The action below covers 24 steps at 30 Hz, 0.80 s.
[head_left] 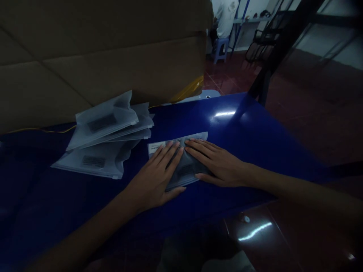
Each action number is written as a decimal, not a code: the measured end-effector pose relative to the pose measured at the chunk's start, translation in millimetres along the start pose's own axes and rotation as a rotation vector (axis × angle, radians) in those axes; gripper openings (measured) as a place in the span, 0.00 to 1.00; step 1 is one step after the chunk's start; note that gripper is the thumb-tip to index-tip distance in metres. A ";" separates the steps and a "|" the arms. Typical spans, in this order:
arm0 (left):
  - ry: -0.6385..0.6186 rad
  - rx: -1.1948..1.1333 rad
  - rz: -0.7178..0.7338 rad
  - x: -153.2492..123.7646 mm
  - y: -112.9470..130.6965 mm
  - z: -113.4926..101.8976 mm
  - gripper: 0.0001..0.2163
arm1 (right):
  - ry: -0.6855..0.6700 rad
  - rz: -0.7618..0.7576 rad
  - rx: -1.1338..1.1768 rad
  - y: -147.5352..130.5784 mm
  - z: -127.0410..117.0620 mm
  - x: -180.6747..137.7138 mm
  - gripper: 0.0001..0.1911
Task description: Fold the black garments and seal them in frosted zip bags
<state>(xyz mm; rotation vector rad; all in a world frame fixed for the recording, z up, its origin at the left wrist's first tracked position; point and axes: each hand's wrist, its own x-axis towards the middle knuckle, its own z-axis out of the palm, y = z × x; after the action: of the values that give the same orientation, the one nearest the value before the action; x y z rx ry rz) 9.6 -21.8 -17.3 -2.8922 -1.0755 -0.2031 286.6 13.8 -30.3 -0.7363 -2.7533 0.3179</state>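
Left hand (154,177) and right hand (217,164), fingers flat and spread, press a bag (181,158); likely light, floppy, slippery, best gripped at the edges.

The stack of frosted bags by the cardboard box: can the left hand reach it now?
Probably yes. The left hand lies flat on a single bag, and the stack of frosted bags sits close on its left with only bare blue table between them.

Two hands (154,177), five pouches (104,121), one box (99,56)
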 end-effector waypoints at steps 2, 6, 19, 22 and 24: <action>0.012 0.009 0.009 0.2 -2.5 0.7 0.45 | 0.013 0.002 -0.007 0.8 1.4 -0.1 0.43; 0.029 0.028 0.036 -0.3 -7.6 0.7 0.44 | 0.061 -0.017 -0.010 3.2 2.8 -0.3 0.42; 0.087 0.140 -0.033 -1.2 -0.5 -1.6 0.34 | 0.137 -0.155 0.056 5.1 0.2 0.2 0.42; 0.171 0.228 -0.003 -1.1 -5.2 -1.0 0.27 | 0.157 -0.158 0.095 6.1 -2.2 0.7 0.38; 0.241 0.264 0.042 -1.1 -7.7 -3.3 0.24 | 0.209 -0.158 0.140 7.5 -4.2 1.0 0.33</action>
<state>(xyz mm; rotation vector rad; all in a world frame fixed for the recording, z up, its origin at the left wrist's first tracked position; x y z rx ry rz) 3.3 -17.0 -14.2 -2.5745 -0.9222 -0.3660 290.4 21.2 -28.3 -0.4838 -2.5426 0.3730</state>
